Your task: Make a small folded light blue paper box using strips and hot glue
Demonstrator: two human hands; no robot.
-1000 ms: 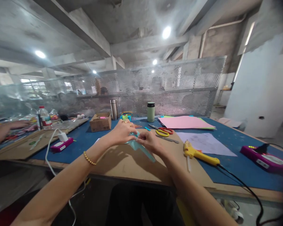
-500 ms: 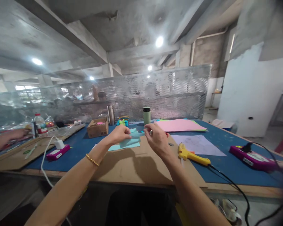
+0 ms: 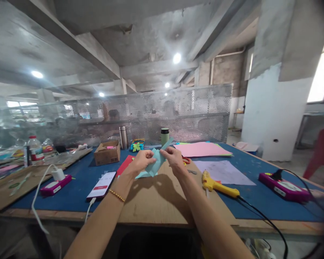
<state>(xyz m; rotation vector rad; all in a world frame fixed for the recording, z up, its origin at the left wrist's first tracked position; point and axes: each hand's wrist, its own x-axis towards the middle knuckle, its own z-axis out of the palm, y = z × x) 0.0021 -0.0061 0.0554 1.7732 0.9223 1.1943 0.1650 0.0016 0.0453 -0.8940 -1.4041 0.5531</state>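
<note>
L hand point(image 3: 142, 162) & R hand point(image 3: 175, 160) each pinch teal paper point(image 3: 152, 169), held above cardboard mat point(image 3: 156, 201). Judgement: fold goes cleaner w/ edges matched, thumbs close to crease.

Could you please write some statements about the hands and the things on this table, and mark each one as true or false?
1. Both the left hand and the right hand hold the light blue paper. True.
2. The yellow glue gun is in the right hand. False: it lies untouched, to the right of that hand.
3. A phone lies on the blue mat, left of the left forearm. True.
4. The pink sheets rest on the cardboard box. False: they lie flat beyond the right hand, apart from the box.
</note>
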